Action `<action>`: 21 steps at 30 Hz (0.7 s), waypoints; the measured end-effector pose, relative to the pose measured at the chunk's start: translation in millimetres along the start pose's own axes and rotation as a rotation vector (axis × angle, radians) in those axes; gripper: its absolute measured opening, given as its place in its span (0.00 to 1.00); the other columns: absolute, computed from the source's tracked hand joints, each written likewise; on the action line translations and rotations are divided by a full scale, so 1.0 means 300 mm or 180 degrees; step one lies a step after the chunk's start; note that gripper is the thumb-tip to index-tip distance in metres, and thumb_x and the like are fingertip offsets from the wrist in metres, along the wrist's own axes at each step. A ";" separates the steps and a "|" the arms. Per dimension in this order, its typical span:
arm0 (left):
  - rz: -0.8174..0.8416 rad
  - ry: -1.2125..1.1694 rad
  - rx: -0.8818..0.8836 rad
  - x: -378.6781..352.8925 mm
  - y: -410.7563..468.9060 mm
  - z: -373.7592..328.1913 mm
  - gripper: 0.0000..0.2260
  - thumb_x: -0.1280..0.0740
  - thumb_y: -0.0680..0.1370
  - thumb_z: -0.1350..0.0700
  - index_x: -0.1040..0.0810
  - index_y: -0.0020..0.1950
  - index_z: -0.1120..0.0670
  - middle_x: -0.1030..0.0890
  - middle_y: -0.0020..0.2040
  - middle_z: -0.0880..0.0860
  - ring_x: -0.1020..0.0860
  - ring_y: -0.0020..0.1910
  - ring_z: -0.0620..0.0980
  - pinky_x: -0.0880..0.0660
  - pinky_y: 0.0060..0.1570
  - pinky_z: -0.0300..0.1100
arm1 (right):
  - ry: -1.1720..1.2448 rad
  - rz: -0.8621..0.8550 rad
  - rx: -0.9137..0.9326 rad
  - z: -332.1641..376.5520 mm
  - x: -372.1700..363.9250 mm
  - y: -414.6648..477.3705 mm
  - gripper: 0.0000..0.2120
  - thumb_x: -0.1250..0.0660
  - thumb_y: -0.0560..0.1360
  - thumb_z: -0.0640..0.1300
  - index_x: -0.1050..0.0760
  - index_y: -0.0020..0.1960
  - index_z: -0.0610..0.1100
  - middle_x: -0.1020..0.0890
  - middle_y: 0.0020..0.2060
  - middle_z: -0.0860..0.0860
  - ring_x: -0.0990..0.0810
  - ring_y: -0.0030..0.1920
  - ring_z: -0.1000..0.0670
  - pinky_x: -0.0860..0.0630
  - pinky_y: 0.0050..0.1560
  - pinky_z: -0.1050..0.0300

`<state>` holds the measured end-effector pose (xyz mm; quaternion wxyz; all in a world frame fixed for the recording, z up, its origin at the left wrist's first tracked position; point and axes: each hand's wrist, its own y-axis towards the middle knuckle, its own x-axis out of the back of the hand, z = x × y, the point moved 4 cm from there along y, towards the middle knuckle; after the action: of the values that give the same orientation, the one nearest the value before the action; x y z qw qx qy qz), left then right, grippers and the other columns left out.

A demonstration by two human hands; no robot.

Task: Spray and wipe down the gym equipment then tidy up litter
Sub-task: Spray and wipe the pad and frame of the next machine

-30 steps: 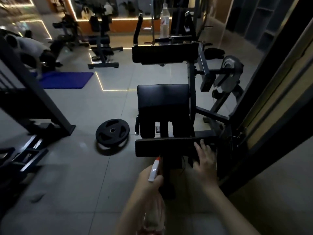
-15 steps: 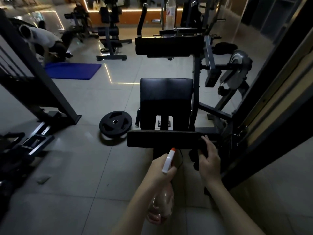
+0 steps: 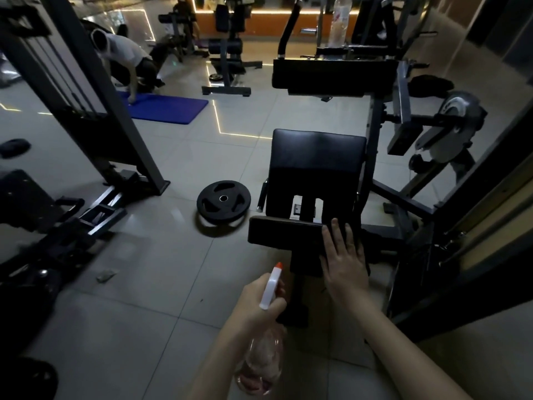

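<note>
Nearest the camera, the left hand grips a spray bottle, its fingers curled round the neck just under the white trigger head. The bottle's clear body hangs below the fist, and the orange nozzle tip points forward toward the machine.

Just beyond it and to the right, the right hand lies palm down with its fingers straight and slightly spread, pressed on the right end of the black front pad of a gym machine. In the dim light it cannot be told whether a cloth lies under the palm.

Behind that pad rises the machine's black padded seat, held in a dark steel frame. A black weight plate lies flat on the tiled floor to the left of the seat, near it but apart. Further left on the tiles, well away from the hands, lies a small pale scrap of litter.

Higher on the machine sits a long black upper pad, and a clear plastic drink bottle stands upright above it. Far off to the left, a blue exercise mat lies on the floor, with a crouching person reaching down to its near corner.
</note>
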<state>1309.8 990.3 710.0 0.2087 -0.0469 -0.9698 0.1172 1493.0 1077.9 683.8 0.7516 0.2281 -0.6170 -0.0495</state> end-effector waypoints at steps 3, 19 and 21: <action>-0.0160 0.0018 0.0060 0.032 -0.004 0.022 0.08 0.34 0.71 0.60 0.24 0.49 0.60 0.21 0.42 0.58 0.24 0.36 0.49 0.28 0.33 0.35 | -0.0143 -0.0073 0.0295 0.069 -0.015 0.034 0.27 0.50 0.77 0.51 0.45 0.75 0.44 0.41 0.74 0.47 0.62 0.76 0.50 0.59 0.72 0.52; -0.0785 0.0025 0.0273 0.172 -0.043 0.094 0.11 0.36 0.66 0.54 0.24 0.46 0.57 0.19 0.44 0.58 0.20 0.44 0.56 0.23 0.42 0.45 | -0.0424 0.0142 0.1388 0.439 -0.136 0.177 0.35 0.24 0.64 0.40 0.29 0.69 0.43 0.30 0.70 0.46 0.35 0.71 0.43 0.52 0.71 0.46; -0.0765 -0.0013 0.0265 0.167 -0.042 0.081 0.11 0.37 0.66 0.54 0.24 0.45 0.56 0.19 0.44 0.59 0.21 0.43 0.57 0.24 0.41 0.46 | -0.0476 0.0151 0.1707 0.437 -0.127 0.178 0.33 0.24 0.62 0.41 0.26 0.67 0.46 0.28 0.69 0.47 0.31 0.69 0.43 0.47 0.70 0.46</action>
<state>1253.7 980.0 711.3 0.2210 0.0786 -0.9631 0.1316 1348.5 1102.0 688.7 0.6177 0.4000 -0.6670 0.1166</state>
